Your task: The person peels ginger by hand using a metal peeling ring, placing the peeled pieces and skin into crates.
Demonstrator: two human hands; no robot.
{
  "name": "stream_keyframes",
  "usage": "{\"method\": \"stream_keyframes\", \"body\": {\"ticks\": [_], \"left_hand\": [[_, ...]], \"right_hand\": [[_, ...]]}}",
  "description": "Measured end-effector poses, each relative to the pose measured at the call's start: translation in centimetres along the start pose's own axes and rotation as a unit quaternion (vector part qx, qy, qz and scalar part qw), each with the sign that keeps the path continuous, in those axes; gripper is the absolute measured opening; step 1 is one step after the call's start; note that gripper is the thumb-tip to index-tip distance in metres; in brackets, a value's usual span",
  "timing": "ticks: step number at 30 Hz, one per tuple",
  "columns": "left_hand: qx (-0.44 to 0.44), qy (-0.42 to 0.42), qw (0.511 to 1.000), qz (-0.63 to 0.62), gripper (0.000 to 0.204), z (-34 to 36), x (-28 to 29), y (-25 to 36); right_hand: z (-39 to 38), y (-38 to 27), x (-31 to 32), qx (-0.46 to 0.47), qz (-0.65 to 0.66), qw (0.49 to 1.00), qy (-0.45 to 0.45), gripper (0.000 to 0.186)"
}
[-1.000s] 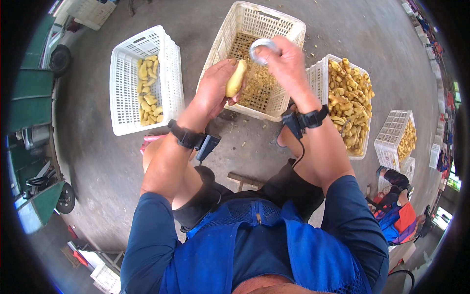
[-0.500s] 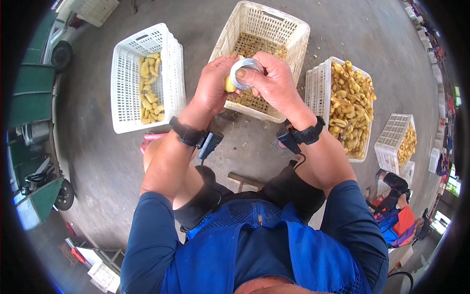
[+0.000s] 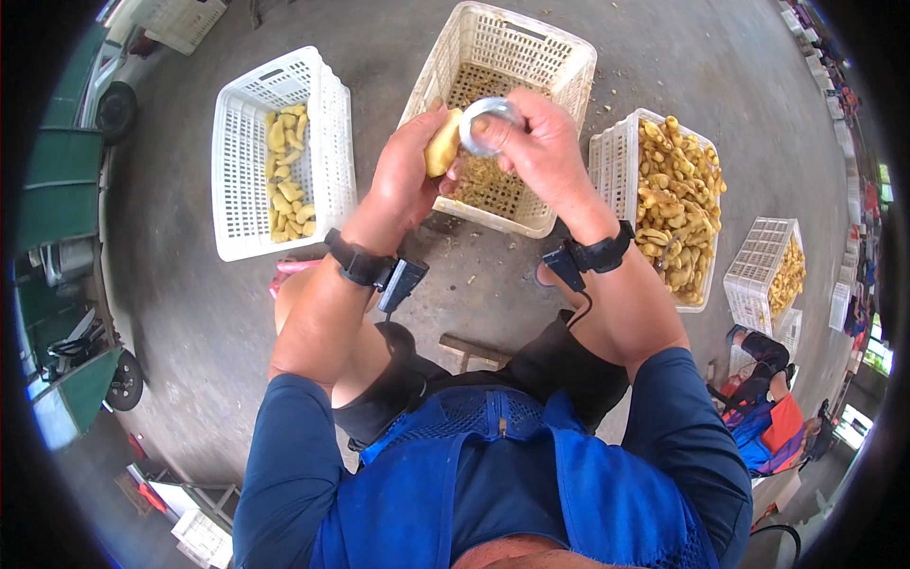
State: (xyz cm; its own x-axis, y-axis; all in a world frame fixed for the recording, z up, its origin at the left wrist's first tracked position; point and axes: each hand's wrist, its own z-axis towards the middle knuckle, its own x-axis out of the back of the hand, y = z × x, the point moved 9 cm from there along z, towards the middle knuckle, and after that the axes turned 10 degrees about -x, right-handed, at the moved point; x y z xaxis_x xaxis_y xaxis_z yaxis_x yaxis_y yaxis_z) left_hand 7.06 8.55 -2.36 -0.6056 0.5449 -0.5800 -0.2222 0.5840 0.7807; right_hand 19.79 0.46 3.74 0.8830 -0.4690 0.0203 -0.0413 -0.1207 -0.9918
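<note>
My left hand grips a pale yellow piece of ginger. My right hand holds a shiny metal ring, thumb across it, just right of the ginger. Both hands are over the middle white crate, which has small peel scraps in its bottom. The left white crate holds several smooth, light yellow pieces along one side. A white crate at my right is heaped with browner, knobbly ginger.
Farther right stands another crate of ginger, near a person in red and blue. A green vehicle with wheels runs along the left. A wooden stool shows between my legs. Stacked crates stand at the back left.
Since a second ago my right hand has come lower. Over the last half second the ring has shifted up and right, uncovering more of the ginger in my left hand.
</note>
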Motion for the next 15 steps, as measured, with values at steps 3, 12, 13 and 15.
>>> {"method": "stream_keyframes", "body": {"ticks": [3,12,13,15], "left_hand": [[0.005,0.023,1.000,0.006,0.026,0.0,0.1,-0.1],[-0.001,-0.027,0.998,0.055,0.034,-0.9,-1.5,-0.1],[-0.006,-0.018,0.999,0.037,0.035,-1.0,-1.4,0.2],[-0.004,0.013,0.999,0.034,0.035,-0.8,-1.2,0.5]], "right_hand": [[-0.8,0.3,-1.9,0.003,-0.038,0.998,-0.046,0.023],[2.4,0.7,4.9,0.064,-0.135,0.980,0.135,0.017],[2.3,0.4,4.7,0.057,-0.101,0.985,0.129,0.020],[1.6,0.1,3.5,0.036,-0.070,0.993,0.092,0.021]]}}
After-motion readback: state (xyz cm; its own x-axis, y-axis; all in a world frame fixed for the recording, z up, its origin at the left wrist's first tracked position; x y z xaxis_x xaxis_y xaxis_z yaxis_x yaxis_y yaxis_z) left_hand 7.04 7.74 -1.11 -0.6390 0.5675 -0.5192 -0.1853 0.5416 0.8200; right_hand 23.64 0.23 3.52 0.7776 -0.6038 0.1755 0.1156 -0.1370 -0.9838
